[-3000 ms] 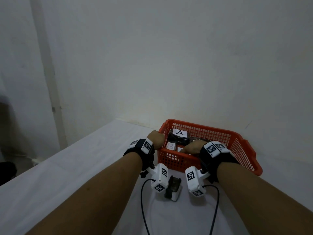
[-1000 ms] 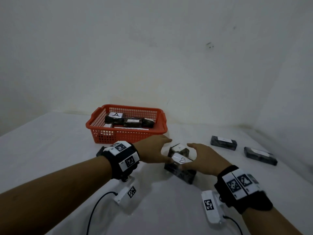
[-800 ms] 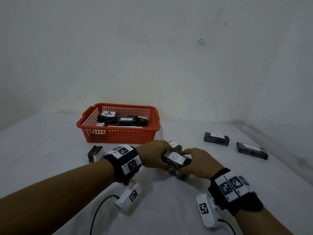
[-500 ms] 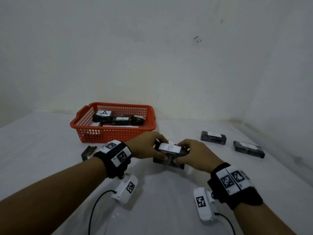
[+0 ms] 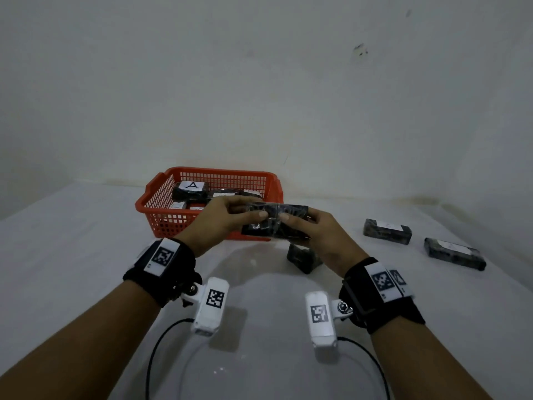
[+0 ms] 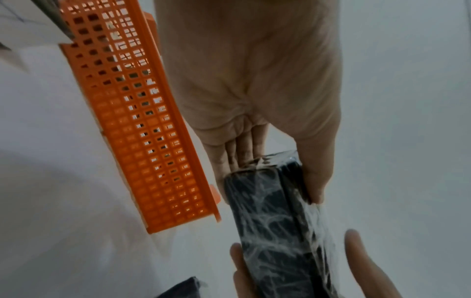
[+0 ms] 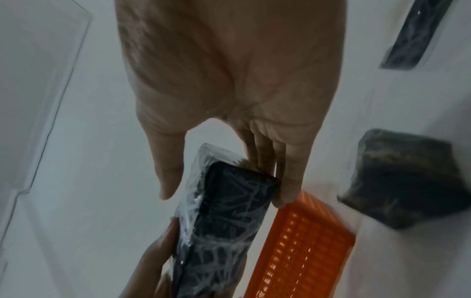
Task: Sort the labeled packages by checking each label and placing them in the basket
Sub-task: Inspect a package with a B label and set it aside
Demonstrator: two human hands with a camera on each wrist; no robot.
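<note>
Since half a second ago, I have raised the package (image 5: pixel 275 223) off the surface (image 5: pixel 86 255) and turned it, so its white label no longer faces the head camera. My left hand (image 5: pixel 222 223) pinches the left end, thumb on the near face and fingers behind. My right hand (image 5: pixel 314 235) pinches the right end the same way. Both wrist views confirm thumb and fingers clamped on the wrapped black block.

Package position: held in the air between both hands, just in front of the basket (image 5: pixel 161 197), near its front wall. Its long axis runs left to right, roughly parallel to that wall.

Basket position: directly beyond the package, toward the left. My left hand is the nearer one to it. Judgement: the label check is in progress; placement calls for a short forward carry over the front rim.

Other packages: one (image 5: pixel 302 256) lies under my right hand, two (image 5: pixel 386 230) (image 5: pixel 454 253) lie well to the right.
</note>
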